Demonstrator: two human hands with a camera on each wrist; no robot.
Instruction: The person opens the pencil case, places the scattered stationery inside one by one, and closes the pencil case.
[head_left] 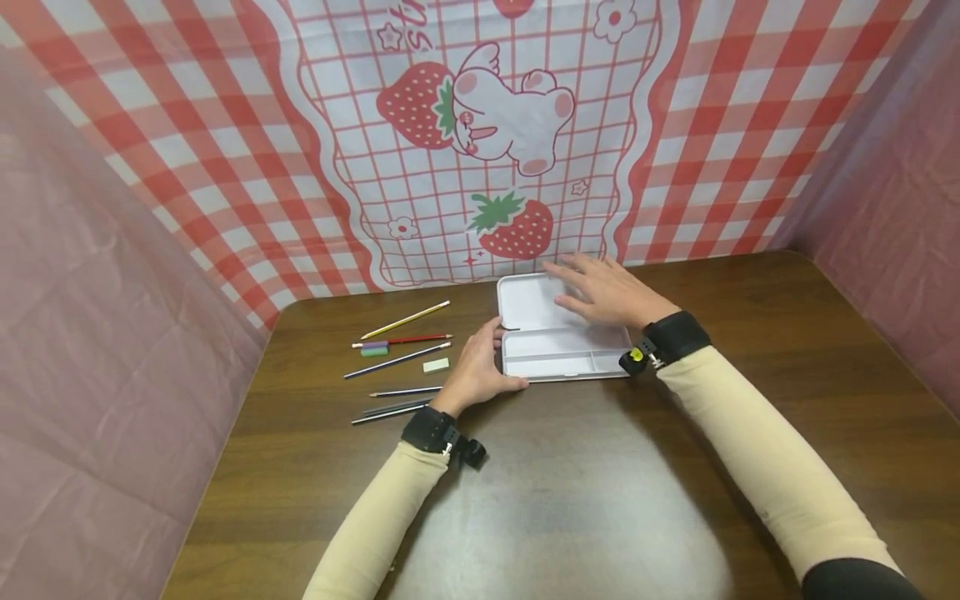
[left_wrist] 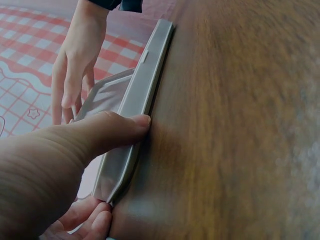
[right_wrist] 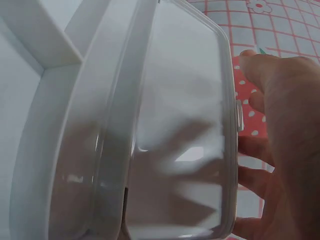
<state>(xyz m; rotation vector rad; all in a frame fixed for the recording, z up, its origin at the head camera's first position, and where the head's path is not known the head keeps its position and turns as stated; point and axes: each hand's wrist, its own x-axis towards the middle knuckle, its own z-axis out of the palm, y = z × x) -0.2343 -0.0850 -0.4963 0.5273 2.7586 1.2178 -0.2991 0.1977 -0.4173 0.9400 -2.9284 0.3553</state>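
A white pencil case [head_left: 551, 342] lies open on the table, its lid [head_left: 525, 302] tilted back toward the cloth. Inside are a long upper section and a divided lower one, with nothing seen in either. My left hand [head_left: 477, 372] grips the case's left end; in the left wrist view its thumb [left_wrist: 112, 131] presses the front wall while the other fingers reach the corner. Over the lid's right part spreads my right hand [head_left: 607, 292]. The right wrist view shows that hand's fingers [right_wrist: 255, 177] loosely bent at the lid's outer edge, holding nothing visible.
Left of the case lie a yellow pencil [head_left: 405, 320], a red pencil [head_left: 420, 338], a blue pencil [head_left: 397, 361] and several dark pencils [head_left: 390, 413], partly behind my left hand. Near them are a pale eraser [head_left: 436, 365] and a small purple-and-green item [head_left: 375, 350]. A checked cloth [head_left: 720, 125] hangs behind.
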